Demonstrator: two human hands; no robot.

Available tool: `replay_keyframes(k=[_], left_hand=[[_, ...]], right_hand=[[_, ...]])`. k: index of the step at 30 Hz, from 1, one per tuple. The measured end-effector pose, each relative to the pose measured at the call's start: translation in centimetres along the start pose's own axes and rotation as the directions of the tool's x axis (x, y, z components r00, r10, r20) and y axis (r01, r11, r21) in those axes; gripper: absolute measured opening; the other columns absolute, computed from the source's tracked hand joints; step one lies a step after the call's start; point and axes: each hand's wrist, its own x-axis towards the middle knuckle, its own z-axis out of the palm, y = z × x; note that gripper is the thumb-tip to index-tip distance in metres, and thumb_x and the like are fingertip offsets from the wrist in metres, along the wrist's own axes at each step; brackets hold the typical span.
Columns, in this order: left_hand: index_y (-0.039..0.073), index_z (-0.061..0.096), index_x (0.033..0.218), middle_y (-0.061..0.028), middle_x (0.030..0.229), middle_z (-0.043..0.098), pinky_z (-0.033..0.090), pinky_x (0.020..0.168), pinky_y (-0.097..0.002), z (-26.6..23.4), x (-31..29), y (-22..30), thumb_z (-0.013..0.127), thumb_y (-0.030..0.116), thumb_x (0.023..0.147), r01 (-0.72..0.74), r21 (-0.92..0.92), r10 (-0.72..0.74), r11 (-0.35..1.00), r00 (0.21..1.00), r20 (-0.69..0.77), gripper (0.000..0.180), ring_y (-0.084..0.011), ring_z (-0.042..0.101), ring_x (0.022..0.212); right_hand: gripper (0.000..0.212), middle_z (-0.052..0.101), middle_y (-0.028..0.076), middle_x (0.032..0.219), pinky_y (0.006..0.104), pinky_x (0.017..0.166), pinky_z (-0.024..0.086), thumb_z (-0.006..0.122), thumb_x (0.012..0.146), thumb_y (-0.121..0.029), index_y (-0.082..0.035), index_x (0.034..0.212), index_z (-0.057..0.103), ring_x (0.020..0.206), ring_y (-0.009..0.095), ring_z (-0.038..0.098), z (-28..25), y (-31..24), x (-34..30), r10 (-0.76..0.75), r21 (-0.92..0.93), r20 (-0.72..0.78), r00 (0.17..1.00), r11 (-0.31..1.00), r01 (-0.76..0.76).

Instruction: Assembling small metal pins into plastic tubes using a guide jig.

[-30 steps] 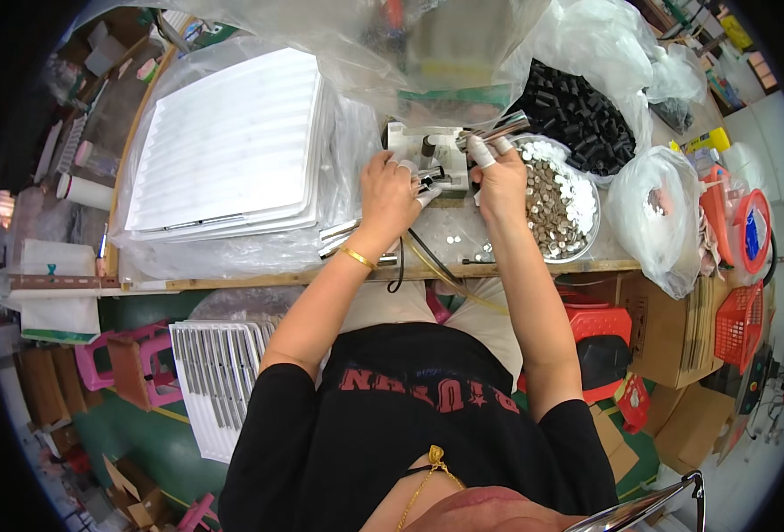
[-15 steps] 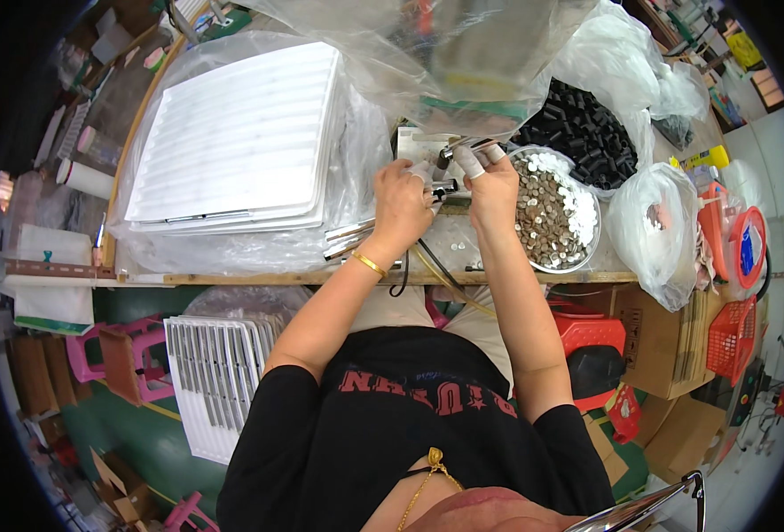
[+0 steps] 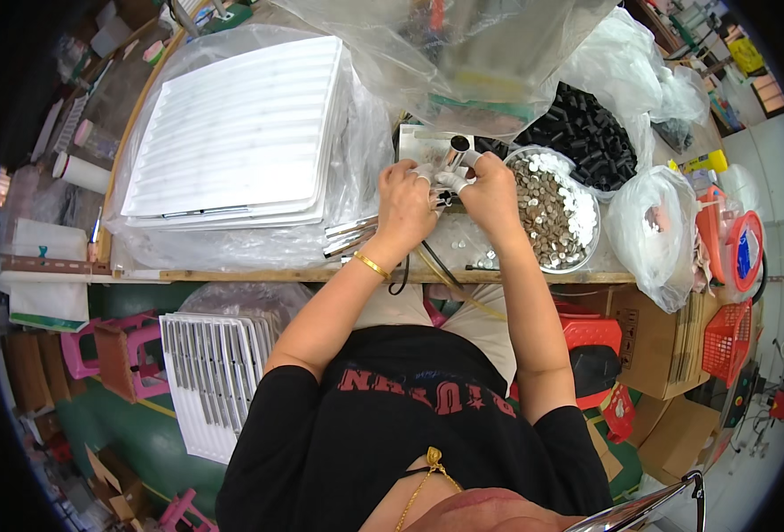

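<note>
Several shiny metal tubes (image 3: 349, 236) lie in my left hand (image 3: 406, 206), which is closed around them; their near ends stick out by the wrist. My right hand (image 3: 491, 197) presses in against the tubes' far ends, its fingertips wrapped in white covers and pinched together. What sits between those fingertips is hidden. Just beyond both hands, a chrome tube (image 3: 456, 154) with a dark open end points up; I cannot tell which hand supports it. A shallow round tub (image 3: 598, 232) of small brown and white discs stands beside my right hand.
A stack of white ribbed trays (image 3: 232, 133) lies on plastic at the left. Short black tubular pieces (image 3: 587, 137) fill a bag behind the tub. A clear plastic sheet (image 3: 463, 62) hangs beyond my hands. A tray of metal tubes (image 3: 201, 377) stands below the table's front edge (image 3: 321, 277).
My right hand has come nearer and to the left, meeting my left hand. The chrome tube between them has swung from nearly flat to pointing up.
</note>
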Motion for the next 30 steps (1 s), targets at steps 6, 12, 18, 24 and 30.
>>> replay_keyframes(k=[6, 12, 18, 24, 30], left_hand=[[-0.004, 0.061, 0.081, -0.0186, 0.096, 0.059, 0.034, 0.095, -0.049, -1.1, 0.0, 0.0, 0.068, 0.005, 0.063, 0.001, 0.093, 0.001, 0.996, 1.0, -0.018, 0.022, -0.0346, 0.048, 0.11], [-0.004, 0.058, 0.086, -0.0204, 0.107, 0.057, 0.038, 0.09, -0.0475, -2.7, -0.4, 0.8, 0.067, 0.003, 0.063, 0.026, 0.018, -0.025, 1.0, 0.999, -0.048, 0.026, -0.0366, 0.049, 0.106], [-0.003, 0.057, 0.087, -0.0184, 0.109, 0.059, 0.047, 0.074, -0.0408, -2.3, -1.4, 0.0, 0.064, -0.004, 0.063, 0.119, -0.162, -0.128, 0.98, 0.991, -0.045, 0.025, -0.0353, 0.057, 0.087], [-0.002, 0.061, 0.094, -0.0162, 0.095, 0.066, 0.048, 0.063, -0.0327, 0.8, 3.4, -1.0, 0.071, 0.011, 0.077, 0.35, -0.264, -0.339, 0.899, 0.937, 0.087, 0.023, -0.0251, 0.062, 0.074], [0.004, 0.053, 0.088, -0.0122, 0.083, 0.064, 0.05, 0.066, -0.0332, -3.5, 5.2, 1.4, 0.08, 0.001, 0.065, -0.429, -0.185, 0.306, 0.884, 0.83, -0.466, 0.036, -0.0276, 0.062, 0.072]], right_hand=[[0.037, 0.059, 0.015, 0.073, 0.0383, 0.063, 0.046, 0.08, 0.066, -0.03, 0.003, 0.074, 0.064, 0.071, 0.031, 0.058, 1.5, 0.9, 2.2, 0.069, 0.116, -0.057, 0.996, 0.991, -0.062], [0.041, 0.061, 0.017, 0.077, 0.0386, 0.069, 0.047, 0.08, 0.066, -0.034, 0.001, 0.08, 0.067, 0.077, 0.031, 0.057, 2.8, 2.8, 2.7, 0.218, 0.112, 0.023, 0.976, 0.969, -0.219], [0.047, 0.06, 0.015, 0.101, 0.0354, 0.077, 0.046, 0.08, 0.069, -0.023, -0.007, 0.11, 0.065, 0.087, 0.027, 0.057, 1.5, 2.1, 1.4, 0.141, 0.07, -0.001, 0.99, 0.988, -0.14], [0.038, 0.059, 0.013, 0.1, 0.0426, 0.081, 0.041, 0.07, 0.06, -0.023, -0.01, 0.096, 0.067, 0.101, 0.033, 0.05, 2.5, 2.6, 1.5, -0.119, -0.313, 0.055, 0.991, 0.941, 0.13], [0.03, 0.061, 0.015, 0.097, 0.0411, 0.084, 0.039, 0.069, 0.06, -0.023, -0.005, 0.084, 0.069, 0.108, 0.032, 0.047, 3.0, 2.0, 1.8, -0.208, -0.327, 0.034, 0.978, 0.922, 0.207]])
